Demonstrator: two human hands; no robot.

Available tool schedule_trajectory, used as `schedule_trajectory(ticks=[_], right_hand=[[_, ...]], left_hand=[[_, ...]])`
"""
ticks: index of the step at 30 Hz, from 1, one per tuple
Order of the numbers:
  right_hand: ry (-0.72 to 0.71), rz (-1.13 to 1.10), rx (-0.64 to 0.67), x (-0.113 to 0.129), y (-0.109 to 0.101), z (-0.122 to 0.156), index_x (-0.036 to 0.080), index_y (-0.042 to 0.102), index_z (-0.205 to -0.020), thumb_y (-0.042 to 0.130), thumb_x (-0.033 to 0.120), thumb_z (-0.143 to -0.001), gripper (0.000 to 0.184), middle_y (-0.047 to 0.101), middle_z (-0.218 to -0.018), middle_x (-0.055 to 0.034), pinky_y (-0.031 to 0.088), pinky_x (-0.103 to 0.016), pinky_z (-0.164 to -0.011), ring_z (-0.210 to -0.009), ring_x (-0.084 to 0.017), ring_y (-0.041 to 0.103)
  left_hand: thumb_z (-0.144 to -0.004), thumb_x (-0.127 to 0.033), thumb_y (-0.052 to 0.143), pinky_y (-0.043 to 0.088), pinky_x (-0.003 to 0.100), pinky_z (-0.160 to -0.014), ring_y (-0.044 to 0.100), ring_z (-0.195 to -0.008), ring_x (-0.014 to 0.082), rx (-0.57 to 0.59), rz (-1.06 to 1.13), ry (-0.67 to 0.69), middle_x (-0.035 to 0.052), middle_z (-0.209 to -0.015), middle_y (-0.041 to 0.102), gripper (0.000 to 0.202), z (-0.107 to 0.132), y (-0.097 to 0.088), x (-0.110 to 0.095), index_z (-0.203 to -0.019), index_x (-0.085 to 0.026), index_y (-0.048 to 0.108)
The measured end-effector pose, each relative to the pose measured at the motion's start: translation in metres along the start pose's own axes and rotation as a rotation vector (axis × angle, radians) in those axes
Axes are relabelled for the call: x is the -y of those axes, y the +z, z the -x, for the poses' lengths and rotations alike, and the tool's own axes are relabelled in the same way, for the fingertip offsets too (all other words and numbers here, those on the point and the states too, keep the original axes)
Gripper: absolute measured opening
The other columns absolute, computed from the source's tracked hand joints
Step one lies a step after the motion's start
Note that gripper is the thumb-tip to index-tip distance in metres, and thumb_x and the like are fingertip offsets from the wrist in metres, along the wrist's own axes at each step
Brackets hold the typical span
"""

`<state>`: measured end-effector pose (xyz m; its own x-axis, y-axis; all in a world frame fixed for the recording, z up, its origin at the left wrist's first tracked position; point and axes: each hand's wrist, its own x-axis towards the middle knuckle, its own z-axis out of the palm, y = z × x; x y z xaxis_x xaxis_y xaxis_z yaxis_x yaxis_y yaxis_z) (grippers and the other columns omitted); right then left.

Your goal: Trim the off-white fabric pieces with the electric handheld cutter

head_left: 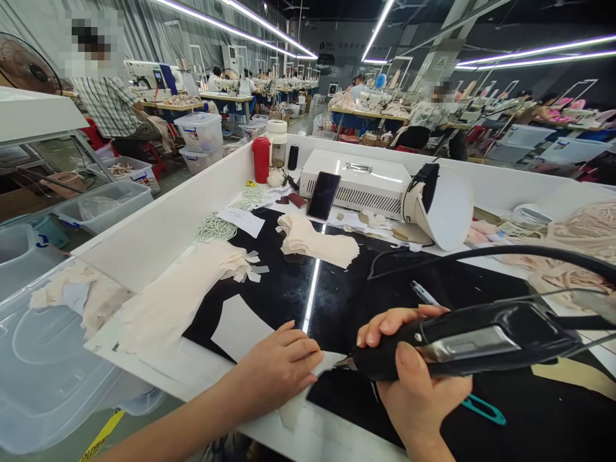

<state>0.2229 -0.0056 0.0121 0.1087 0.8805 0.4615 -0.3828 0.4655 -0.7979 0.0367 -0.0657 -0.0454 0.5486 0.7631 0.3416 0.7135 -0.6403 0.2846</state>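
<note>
My left hand (283, 362) lies over a white paper-like piece (240, 327), fingers stretched out and pressing down near its edge. My right hand (418, 398) is wrapped round a black corded power tool (466, 346), with the thumb along its near side. The tool's narrow metal tip (344, 363) points left, close to my left fingertips, at the right end of the white piece. Its exact kind I cannot make out. Under both hands is a black work surface (274, 289). A turquoise loop-ended tool (486, 409) lies partly hidden beyond my right wrist.
Cream fabric pieces (317, 240) lie stacked mid-table, with a larger pile (173, 298) at left. A pen (423, 293), a phone (323, 196), a white vented machine (356, 183) and a white cone (452, 208) stand or lie beyond. A cable (520, 251) arches at right.
</note>
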Motion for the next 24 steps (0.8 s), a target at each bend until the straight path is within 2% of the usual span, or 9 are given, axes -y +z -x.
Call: schedule_trajectory(ticks=[6,24], right_hand=[[-0.044,0.001,-0.073,0.0046,-0.0026,-0.0035,0.027,0.062,-0.113,0.085,0.031,-0.08,0.041,0.065,-0.076,0.004,0.056,-0.031,-0.049,-0.057,-0.016,0.06],[-0.024,0.003,0.0,0.0012,-0.0009,0.0,0.028,0.062,-0.116,0.078,0.023,-0.086,0.034,0.067,-0.08,0.0043,0.059,-0.032,-0.052,-0.06,-0.015,0.063]], left_hand=[[-0.103,-0.022,0.067,0.044,0.049,-0.119,0.066,-0.111,0.0214,-0.003,0.004,0.004,0.0058,-0.121,0.071,0.028,-0.0003,-0.0001,-0.0001,-0.13,-0.016,0.061],[-0.103,-0.022,0.068,0.045,0.049,-0.119,0.065,-0.111,0.0219,-0.005,0.02,0.003,0.0049,-0.12,0.07,0.028,-0.0008,0.0006,0.0005,-0.13,-0.015,0.061]])
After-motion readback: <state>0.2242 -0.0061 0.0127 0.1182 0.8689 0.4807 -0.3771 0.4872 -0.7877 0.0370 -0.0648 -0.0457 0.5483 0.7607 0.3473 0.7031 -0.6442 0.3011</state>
